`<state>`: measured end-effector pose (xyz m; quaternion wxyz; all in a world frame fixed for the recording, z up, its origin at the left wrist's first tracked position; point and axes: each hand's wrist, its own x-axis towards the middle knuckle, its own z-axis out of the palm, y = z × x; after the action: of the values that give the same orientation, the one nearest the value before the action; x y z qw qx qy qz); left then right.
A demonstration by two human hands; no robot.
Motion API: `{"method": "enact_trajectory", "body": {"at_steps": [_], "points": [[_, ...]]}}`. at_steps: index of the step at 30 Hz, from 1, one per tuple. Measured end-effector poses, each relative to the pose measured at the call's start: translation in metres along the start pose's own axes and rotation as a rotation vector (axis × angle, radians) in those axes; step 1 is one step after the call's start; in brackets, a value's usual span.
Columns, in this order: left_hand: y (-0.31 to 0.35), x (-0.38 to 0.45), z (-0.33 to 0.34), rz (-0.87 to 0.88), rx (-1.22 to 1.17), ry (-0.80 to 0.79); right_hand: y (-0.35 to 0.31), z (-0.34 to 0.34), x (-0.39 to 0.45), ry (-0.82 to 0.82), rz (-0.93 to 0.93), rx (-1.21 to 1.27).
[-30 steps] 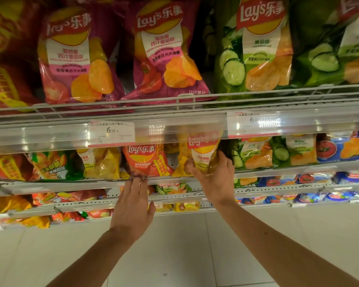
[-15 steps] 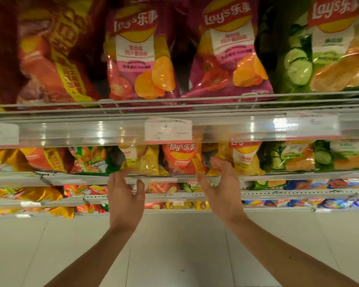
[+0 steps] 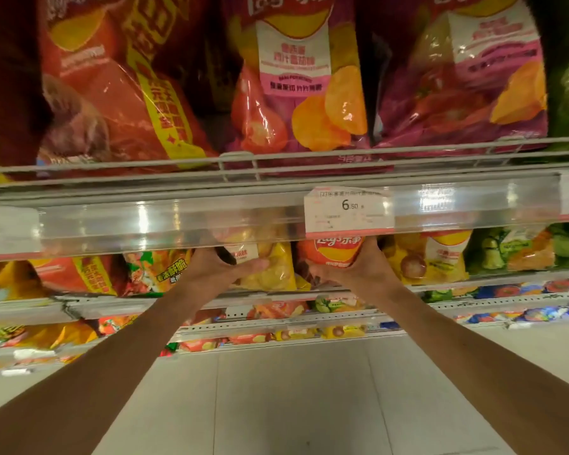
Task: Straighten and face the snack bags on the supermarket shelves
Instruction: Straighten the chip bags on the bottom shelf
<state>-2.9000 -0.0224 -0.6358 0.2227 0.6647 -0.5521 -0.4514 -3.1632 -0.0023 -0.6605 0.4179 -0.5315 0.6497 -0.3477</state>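
My left hand grips the yellow bag on the second shelf, thumb laid across its front and the fingers curled round its left edge, out of sight behind the pack. My right hand holds the orange bag just beside it, at three o'clock from the yellow one; the thumb cups the bag's lower left and the fingers wrap up its right side. The two bags stand side by side, nearly touching, both upright and logo-forward, though their tops are hidden behind the clear price rail of the shelf above. A white price tag sits in that rail at twelve o'clock from the orange bag.

At three o'clock from my right hand stands another yellow pack, and farther right a green one. At nine o'clock from my left hand leans a green-and-orange snack bag, tilted, I think, against a red bag with a yellow band.

On the top shelf, behind a wire guard, big bags stand: a red one at eleven o'clock, a purple bag at twelve and a second purple bag at one. Lower shelves with small packs run at six o'clock below my wrists, over pale floor tiles.
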Motion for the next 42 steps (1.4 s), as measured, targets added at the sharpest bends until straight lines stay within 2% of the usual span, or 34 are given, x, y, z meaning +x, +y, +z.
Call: {"method": "enact_trajectory", "body": {"at_steps": [4, 12, 18, 23, 30, 35, 42], "points": [[-0.001, 0.014, -0.001, -0.058, -0.011, -0.087, 0.003, 0.003, 0.007, 0.008, 0.017, 0.078], [-0.007, 0.022, -0.001, -0.116, -0.215, -0.106, 0.003, 0.017, 0.005, 0.120, 0.015, 0.112], [-0.003, 0.010, -0.006, -0.082, -0.393, -0.079, -0.006, 0.023, -0.007, 0.213, 0.006, 0.057], [0.000, 0.005, -0.007, -0.061, -0.447, -0.067, -0.021, 0.017, -0.028, 0.280, 0.008, -0.054], [0.005, 0.000, 0.008, -0.070, -0.378, 0.086, -0.024, -0.012, -0.058, 0.335, -0.003, -0.150], [0.020, -0.002, 0.038, -0.053, -0.408, 0.187, -0.002, -0.035, -0.081, 0.350, -0.002, -0.069], [0.047, -0.008, 0.088, 0.092, -0.346, 0.274, 0.034, -0.076, -0.122, 0.428, 0.091, 0.058]]}}
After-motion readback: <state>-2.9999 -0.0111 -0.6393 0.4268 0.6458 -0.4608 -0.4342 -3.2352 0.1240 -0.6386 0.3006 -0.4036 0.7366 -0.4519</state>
